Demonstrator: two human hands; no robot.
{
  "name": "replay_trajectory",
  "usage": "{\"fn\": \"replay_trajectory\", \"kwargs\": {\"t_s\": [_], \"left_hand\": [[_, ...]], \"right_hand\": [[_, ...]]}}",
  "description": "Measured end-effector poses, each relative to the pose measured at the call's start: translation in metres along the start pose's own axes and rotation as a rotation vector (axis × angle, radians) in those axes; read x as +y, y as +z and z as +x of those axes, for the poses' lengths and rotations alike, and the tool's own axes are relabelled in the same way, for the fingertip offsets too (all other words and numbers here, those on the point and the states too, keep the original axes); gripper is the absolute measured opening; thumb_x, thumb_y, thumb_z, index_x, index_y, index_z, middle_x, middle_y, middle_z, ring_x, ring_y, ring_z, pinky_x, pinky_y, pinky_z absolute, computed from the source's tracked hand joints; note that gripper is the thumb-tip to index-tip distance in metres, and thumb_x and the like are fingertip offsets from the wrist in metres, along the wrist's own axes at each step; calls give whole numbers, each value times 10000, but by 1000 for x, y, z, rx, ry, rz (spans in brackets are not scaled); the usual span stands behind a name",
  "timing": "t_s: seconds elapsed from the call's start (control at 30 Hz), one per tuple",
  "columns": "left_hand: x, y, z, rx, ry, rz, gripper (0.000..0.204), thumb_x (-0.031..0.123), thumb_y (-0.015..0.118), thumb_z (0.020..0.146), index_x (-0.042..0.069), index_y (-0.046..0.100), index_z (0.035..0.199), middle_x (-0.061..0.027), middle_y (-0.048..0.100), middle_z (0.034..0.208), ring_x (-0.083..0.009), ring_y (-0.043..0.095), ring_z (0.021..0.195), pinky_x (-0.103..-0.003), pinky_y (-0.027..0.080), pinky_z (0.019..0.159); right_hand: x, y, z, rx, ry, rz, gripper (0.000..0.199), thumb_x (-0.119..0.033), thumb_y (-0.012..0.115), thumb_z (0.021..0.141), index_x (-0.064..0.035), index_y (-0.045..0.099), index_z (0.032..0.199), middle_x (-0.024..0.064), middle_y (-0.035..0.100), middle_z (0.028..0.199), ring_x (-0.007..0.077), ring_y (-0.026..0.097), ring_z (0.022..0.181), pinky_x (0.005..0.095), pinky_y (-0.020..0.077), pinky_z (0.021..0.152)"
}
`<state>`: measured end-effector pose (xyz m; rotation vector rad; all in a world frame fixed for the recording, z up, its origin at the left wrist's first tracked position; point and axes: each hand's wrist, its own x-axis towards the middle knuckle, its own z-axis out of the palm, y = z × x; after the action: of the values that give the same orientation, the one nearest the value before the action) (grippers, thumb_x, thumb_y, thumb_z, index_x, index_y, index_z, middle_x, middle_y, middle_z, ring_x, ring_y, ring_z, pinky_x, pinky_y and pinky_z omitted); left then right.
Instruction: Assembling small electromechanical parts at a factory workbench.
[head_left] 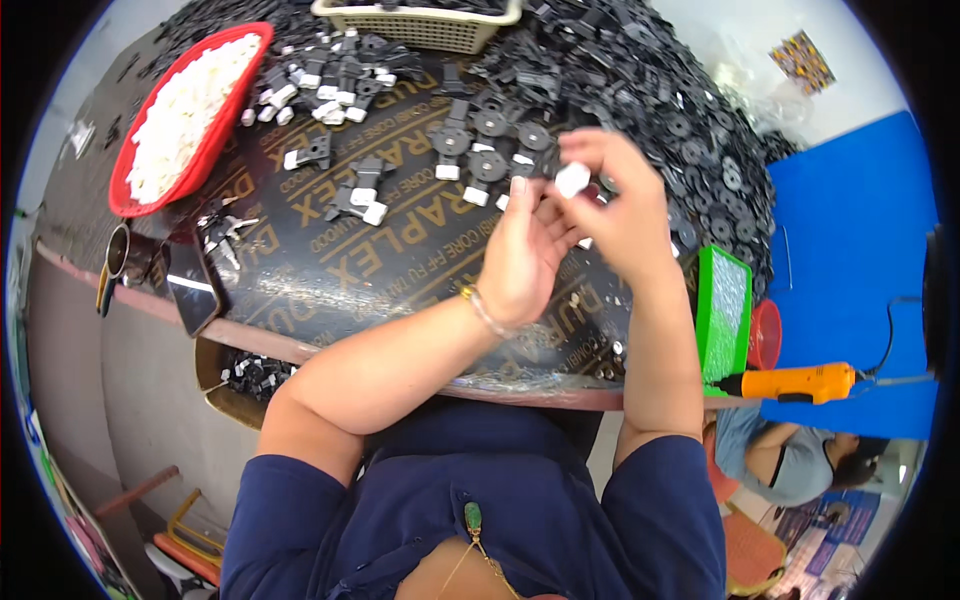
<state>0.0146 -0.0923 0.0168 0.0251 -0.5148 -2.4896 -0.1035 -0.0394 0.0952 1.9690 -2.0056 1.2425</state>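
Note:
My right hand (628, 195) is over the far middle of the table, slightly blurred, its fingers closed on a small white plastic piece (572, 180). Beside it, my left hand (525, 255) is turned palm up, thumb stretched out and fingers apart; the fingertips are partly hidden by the right hand. Just beyond the left thumb lie several black round-headed plastic parts with white ends (487, 166). Further left are a few black parts with white tips (362, 190) and a larger cluster of the same kind (330, 85).
A red basket (128, 192) of white pieces stands at left. Black parts (640, 70) heap up behind and right, around a beige basket (420, 28). At right are a green tray (708, 300), red bowl (766, 335) and orange electric screwdriver (800, 383). A phone (193, 285) lies near the left edge.

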Motion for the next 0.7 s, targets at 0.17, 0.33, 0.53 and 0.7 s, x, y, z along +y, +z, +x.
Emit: {"fn": "replay_trajectory", "kwargs": {"t_s": [0.17,0.33,0.53,0.7], "left_hand": [[-7,0,-5,55,-196,92,161,114,508,1052,45,521,1197,-128,692,1060,-281,718,963,-427,596,878],[-8,2,-10,34,-277,256,240,70,520,1026,47,506,1264,-160,658,1155,-292,706,1010,-399,588,876],[-14,0,-18,-25,-521,494,464,31,534,990,58,432,1441,-171,662,1129,-310,703,1067,-419,573,935],[-15,1,-17,-46,-566,566,463,14,525,988,63,427,1437,-182,659,1152,-305,704,1066,-408,571,926]], "right_hand": [[-19,-52,-81,-75,179,-87,385,9,749,799,-25,709,1180,148,691,1233,269,678,1086,350,532,925],[-1,-93,-152,56,593,-383,163,-6,721,841,5,713,1004,143,719,960,262,695,838,357,534,747],[24,-92,-199,-18,608,-616,82,-19,702,851,-9,705,931,165,695,880,348,677,806,415,528,709],[11,-80,-197,-182,540,-248,128,-26,738,811,-12,723,937,142,688,875,338,671,825,409,538,758]]}}
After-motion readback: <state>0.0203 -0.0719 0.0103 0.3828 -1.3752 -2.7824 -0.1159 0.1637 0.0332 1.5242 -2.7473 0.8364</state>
